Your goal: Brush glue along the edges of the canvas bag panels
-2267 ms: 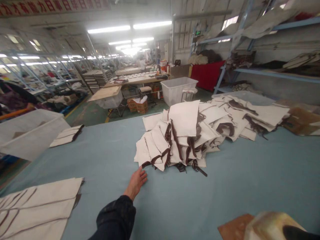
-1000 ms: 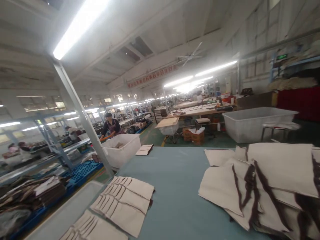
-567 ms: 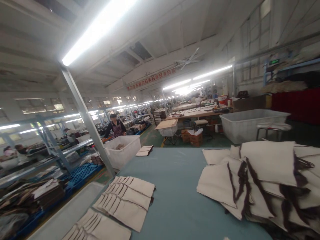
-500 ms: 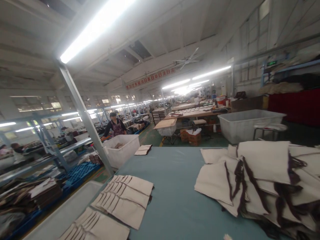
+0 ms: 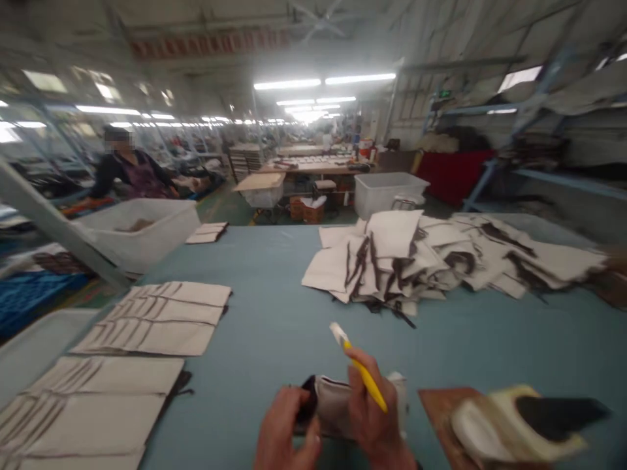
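Note:
My right hand (image 5: pixel 376 414) is closed around a brush (image 5: pixel 369 382) with a yellow handle, its pale tip pointing up and away from me. Under that hand lies a greyish fabric piece (image 5: pixel 334 403) with dark trim, near the table's front edge. My left hand (image 5: pixel 288 427) grips the piece's dark left end between thumb and fingers. Motion blur smears the finer detail. Just right of my hands, a pale yellowish container (image 5: pixel 509 427) with a dark object on it rests on a reddish-brown board (image 5: pixel 434 408).
Overlapping rows of cream fabric pieces (image 5: pixel 161 320) lie along the left of the blue-green table (image 5: pixel 264 287). A loose heap of similar pieces (image 5: pixel 392 241) covers the back right. Beyond the left edge stands a white bin (image 5: pixel 142 235), with a co-worker (image 5: pixel 132 170) behind it.
The view has turned right and tilted down. Both my hands, the brush, the greyish piece and the container on its board now show; earlier only a fingertip-like spot appeared at the bottom.

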`<state>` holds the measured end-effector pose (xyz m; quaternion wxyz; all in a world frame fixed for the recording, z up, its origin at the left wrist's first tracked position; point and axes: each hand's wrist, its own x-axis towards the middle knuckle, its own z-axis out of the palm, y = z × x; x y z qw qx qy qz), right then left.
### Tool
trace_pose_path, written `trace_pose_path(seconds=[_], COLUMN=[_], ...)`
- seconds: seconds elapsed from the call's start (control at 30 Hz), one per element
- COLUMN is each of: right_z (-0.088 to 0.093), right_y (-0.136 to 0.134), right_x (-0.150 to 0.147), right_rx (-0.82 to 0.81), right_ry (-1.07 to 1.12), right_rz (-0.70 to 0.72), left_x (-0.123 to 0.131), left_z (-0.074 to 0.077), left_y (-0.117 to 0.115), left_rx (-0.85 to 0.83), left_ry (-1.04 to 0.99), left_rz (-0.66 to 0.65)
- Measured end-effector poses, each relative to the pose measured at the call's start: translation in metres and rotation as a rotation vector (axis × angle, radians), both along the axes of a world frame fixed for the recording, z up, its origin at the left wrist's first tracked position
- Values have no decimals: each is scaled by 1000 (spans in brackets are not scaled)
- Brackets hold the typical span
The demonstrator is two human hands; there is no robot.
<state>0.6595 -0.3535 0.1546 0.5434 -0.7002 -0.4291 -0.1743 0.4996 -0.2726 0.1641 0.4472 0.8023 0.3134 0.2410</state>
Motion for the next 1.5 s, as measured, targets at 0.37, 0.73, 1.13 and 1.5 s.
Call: trace_pose_path(seconds=[0.37,0.73,1.13,1.5], right_z=[4,43,19,34], right_y=[-2,-30,-27,-25], right_x=[-9,12,0,0], right_rx=[-62,284,16,14], right_ry=[128,818,453,282], right_rz=[78,238,301,223], left_x=[14,18,16,16], left_z=[28,28,31,28], left_y=[14,33,29,29], left_rx=[-190,-538,-915,-983], left_ry=[58,-25,-72,-75], left_rz=[-314,-338,-286,-251])
